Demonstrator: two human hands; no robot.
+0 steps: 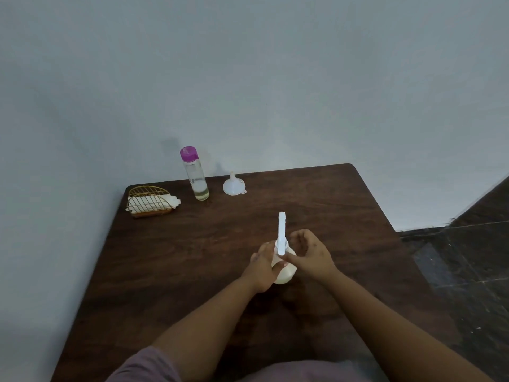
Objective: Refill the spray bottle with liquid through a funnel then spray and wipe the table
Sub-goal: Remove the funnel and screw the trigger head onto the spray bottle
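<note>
Four things sit on my dark wooden desk (192, 271). Largest, the white spray bottle (285, 271) stands mid-desk: my left hand (263, 267) is wrapped round its body to steady it, my right hand (309, 256) has its fingers (292, 259) closed on the spray head (281, 232), probably for unscrewing. At the far-left corner rests a gold wire napkin holder (148, 201); along the far edge stand the purple-capped refill bottle (195, 173) and an upturned funnel (233, 184), untouched.

Dark wooden table (192, 271), funnel (233, 185) (upturned), capped bottle (196, 175), napkin holder (150, 202)
</note>
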